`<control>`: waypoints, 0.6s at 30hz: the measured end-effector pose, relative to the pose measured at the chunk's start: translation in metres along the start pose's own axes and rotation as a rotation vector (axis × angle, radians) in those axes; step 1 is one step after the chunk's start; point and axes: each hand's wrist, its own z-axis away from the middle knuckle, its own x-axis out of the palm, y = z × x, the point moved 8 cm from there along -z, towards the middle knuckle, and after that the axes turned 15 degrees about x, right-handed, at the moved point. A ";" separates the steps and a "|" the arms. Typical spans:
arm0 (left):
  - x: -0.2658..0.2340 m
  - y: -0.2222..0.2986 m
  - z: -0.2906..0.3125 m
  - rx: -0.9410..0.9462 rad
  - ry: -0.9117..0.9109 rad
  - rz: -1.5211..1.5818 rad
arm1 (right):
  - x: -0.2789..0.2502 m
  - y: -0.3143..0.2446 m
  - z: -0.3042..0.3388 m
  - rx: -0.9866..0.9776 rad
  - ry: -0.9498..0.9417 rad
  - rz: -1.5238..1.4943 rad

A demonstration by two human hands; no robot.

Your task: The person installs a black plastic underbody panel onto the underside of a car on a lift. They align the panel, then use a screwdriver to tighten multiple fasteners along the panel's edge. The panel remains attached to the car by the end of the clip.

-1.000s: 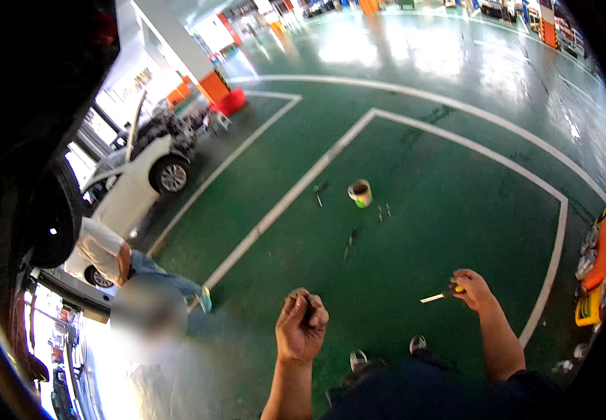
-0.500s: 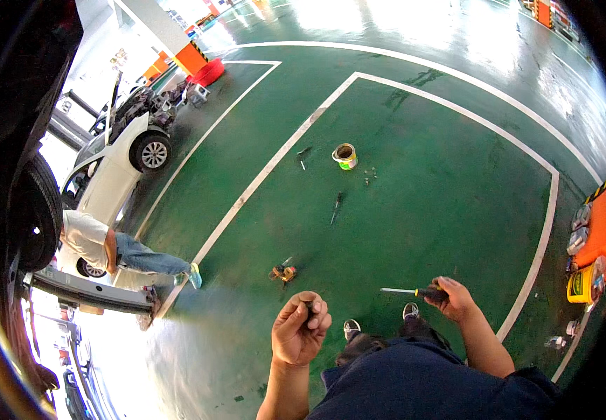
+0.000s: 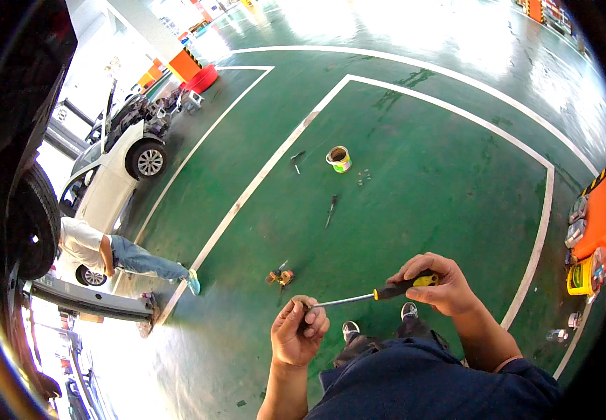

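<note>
My right hand (image 3: 450,285) grips a screwdriver (image 3: 389,290) by its black and yellow handle, the shaft pointing left. Its tip reaches the fingers of my left hand (image 3: 294,337), which are closed around a small dark part (image 3: 308,316). Fingers cover most of that part, so its kind and whether the tip touches it do not show. Both hands are raised in front of my body, above the green floor (image 3: 415,203). Below and left of them, a small brass-coloured and dark assembly (image 3: 280,276) lies on the floor.
Farther off stand an open can (image 3: 339,159), small loose pieces (image 3: 364,178) and two tools, one a dark-handled tool (image 3: 331,211). A person (image 3: 128,255) is at the left by a white car (image 3: 100,182). A raised vehicle's tyre (image 3: 40,220) hangs nearer; a yellow bucket (image 3: 580,277) stands right.
My right hand has moved left and slightly up, bringing the screwdriver's tip to my left fingers. More of the handle's yellow end shows. My left hand has stayed nearly in place.
</note>
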 end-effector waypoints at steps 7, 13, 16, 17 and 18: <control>-0.008 0.010 -0.003 0.093 0.043 -0.153 | 0.007 0.012 -0.011 0.028 -0.012 0.029; -0.025 0.020 0.009 0.211 0.278 -0.455 | 0.011 0.008 -0.015 0.036 0.006 0.339; -0.028 0.026 0.000 0.193 0.290 -0.688 | 0.018 -0.006 -0.019 -0.101 -0.037 0.597; -0.041 0.035 -0.011 0.166 0.284 -0.766 | 0.025 -0.009 -0.024 -0.168 -0.045 0.677; -0.060 0.038 -0.016 0.164 0.306 -0.808 | 0.039 -0.019 -0.030 -0.250 -0.126 0.787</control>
